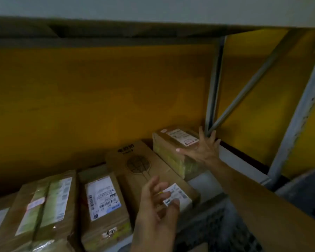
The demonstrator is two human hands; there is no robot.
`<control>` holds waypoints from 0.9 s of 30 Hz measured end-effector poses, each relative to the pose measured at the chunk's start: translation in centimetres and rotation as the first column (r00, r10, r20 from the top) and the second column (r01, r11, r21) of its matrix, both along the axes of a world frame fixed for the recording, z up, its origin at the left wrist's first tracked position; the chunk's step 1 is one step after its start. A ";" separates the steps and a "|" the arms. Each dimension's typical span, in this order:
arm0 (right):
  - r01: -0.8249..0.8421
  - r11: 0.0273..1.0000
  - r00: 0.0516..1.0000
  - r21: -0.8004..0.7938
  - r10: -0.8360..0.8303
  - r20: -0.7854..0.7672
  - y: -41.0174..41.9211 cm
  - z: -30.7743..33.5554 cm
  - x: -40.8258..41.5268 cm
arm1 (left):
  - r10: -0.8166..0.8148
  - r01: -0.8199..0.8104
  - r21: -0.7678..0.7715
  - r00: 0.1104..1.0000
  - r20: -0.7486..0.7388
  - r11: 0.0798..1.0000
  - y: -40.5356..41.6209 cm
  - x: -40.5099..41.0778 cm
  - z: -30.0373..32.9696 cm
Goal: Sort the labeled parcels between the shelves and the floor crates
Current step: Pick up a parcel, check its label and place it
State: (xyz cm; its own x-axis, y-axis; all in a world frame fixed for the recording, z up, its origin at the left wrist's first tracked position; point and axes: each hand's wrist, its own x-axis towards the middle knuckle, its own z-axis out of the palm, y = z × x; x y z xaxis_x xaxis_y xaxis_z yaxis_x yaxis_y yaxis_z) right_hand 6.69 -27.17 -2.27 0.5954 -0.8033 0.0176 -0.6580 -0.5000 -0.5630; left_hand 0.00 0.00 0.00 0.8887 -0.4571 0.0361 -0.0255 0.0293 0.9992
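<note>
Open space lies above the parcels up to the upper shelf board (153, 24). Four cartons (102, 202) crowd the shelf floor side by side. A diagonal brace (251, 84) and upright post (215, 84) block the right rear corner.

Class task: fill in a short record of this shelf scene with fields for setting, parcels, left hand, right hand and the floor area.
setting: metal shelf against a yellow wall
parcels: four labelled cardboard boxes in a row, including a far-right box and a long printed box
left hand: open, raised over the long printed box
right hand: fingers spread, resting on the far-right box
floor area: dark crate, blurred
</note>
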 end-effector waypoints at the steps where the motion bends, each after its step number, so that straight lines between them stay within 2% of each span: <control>1: -0.006 1.000 1.000 0.015 0.006 -0.008 0.0 -0.4 0.7 | -0.022 0.022 0.000 1.000 -0.006 1.000 0.0 0.2 -0.4; 3: 0.032 0.996 0.997 0.084 -0.038 0.071 -0.1 -0.9 1.5 | -0.064 0.061 0.076 0.997 0.036 0.995 -0.1 0.5 -0.8; 5: 0.143 0.980 0.955 0.139 -0.173 0.239 -0.8 -1.5 1.6 | -0.082 0.076 0.095 0.995 0.057 0.993 -0.3 0.4 -1.1; 7: 0.241 0.944 0.901 0.224 -0.303 0.309 -1.3 -1.5 1.3 | -0.126 0.116 0.118 0.989 0.078 0.986 -0.7 0.2 -1.3; 9: 0.319 0.899 0.891 0.301 -0.393 0.229 -1.9 -0.9 0.5 | -0.253 0.236 0.194 0.965 0.069 0.952 -1.3 -0.2 -1.2; 10: 0.322 0.893 0.903 0.315 -0.389 0.181 -2.2 -0.8 0.1 | -0.231 0.221 0.178 0.972 0.033 0.959 -1.7 -0.2 -1.5; 11: 0.290 0.887 0.915 0.358 -0.367 0.167 -2.4 -0.9 -0.3 | -0.195 0.190 0.170 0.981 0.014 0.967 -2.0 -0.1 -1.8; 13: 0.178 0.840 0.899 0.513 -0.351 0.262 -3.9 -2.7 -1.3 | -0.215 0.205 0.201 0.976 0.033 0.958 -2.6 -0.5 -1.8; 16: 0.071 0.771 0.788 0.633 -0.432 0.438 -7.5 -6.1 -2.5 | -0.203 0.194 0.153 0.978 0.042 0.969 -3.5 -0.6 -2.0; 18: 0.113 0.780 0.734 0.615 -0.483 0.478 -4.2 -1.9 -5.1 | -0.232 0.220 0.150 0.970 0.070 0.964 -3.3 -1.8 -0.8; 20: 0.153 0.775 0.663 0.613 -0.541 0.517 -3.0 -0.4 -5.9 | -0.239 0.235 0.094 0.971 0.029 0.967 -2.7 -2.3 0.1; 24: 0.060 0.755 0.604 0.653 -0.548 0.579 -2.3 0.8 -5.9 | -0.181 0.181 0.002 0.983 0.003 0.983 -1.3 -0.4 0.4; 27: -0.007 0.811 0.545 0.585 -0.488 0.682 -0.1 5.4 -7.9 | -0.113 0.105 -0.085 0.989 -0.095 0.991 -0.4 0.3 2.0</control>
